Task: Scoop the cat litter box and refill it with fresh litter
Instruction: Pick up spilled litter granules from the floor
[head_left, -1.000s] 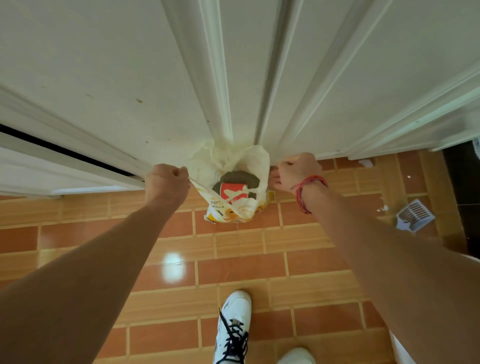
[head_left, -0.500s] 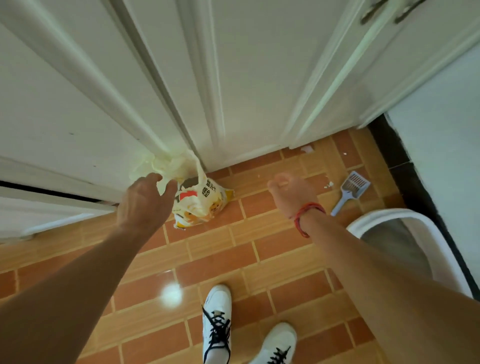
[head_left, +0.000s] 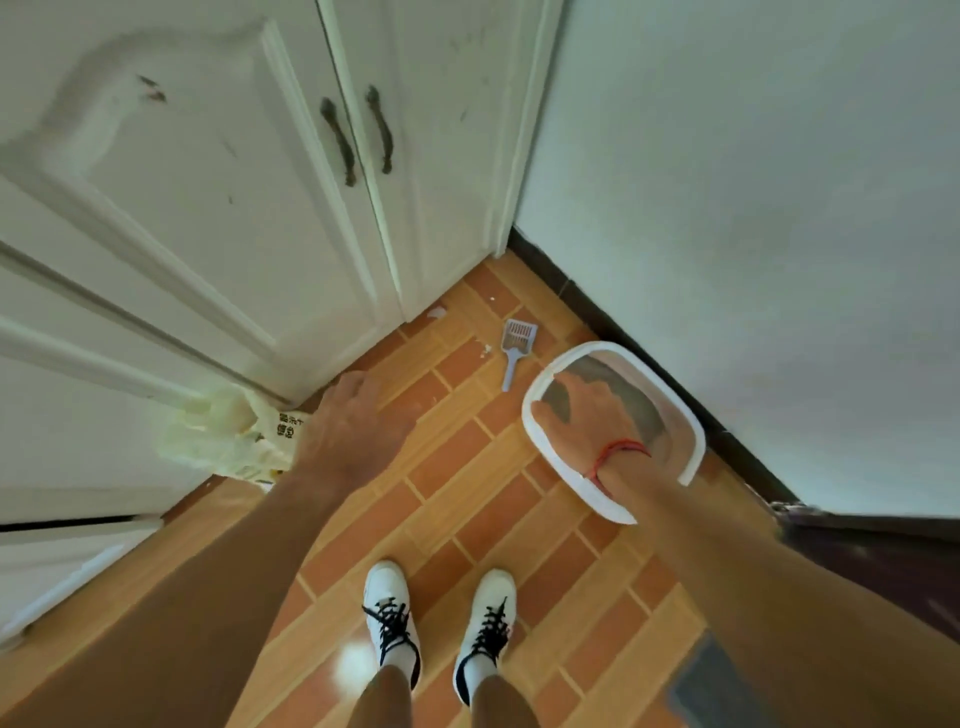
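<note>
The litter box (head_left: 613, 431), a white-rimmed tray with grey litter inside, is set on the tiled floor (head_left: 467, 499) at the right, close to the dark skirting in the corner. The blue scoop (head_left: 515, 347) is laid on the floor just left of it and farther away, apart from both hands. The yellow plastic bag (head_left: 228, 441) is slumped against the white cupboard door (head_left: 218, 218) at the left, with its mouth crumpled.

Several risks can be judged from here. The bag is left unsupported and leaning, so it could be tipped or kicked by a shoe (head_left: 390, 613) and its contents spilled across the tiles. Small white scraps (head_left: 485, 351) are seen near the scoop, and more could be scattered if the tray is knocked against the wall. The frame is blurred by head motion, so a reach made now could be misjudged.

The left hand (head_left: 358, 421) is held low in front of the bag, back upward, fingers loosely curled; nothing is seen to be gripped, though its grip is blurred and partly hidden. The right hand (head_left: 587, 415), with a red cord at the wrist, is stretched over the litter box, palm down, fingers spread and empty; whether the rim is touched cannot be told.
</note>
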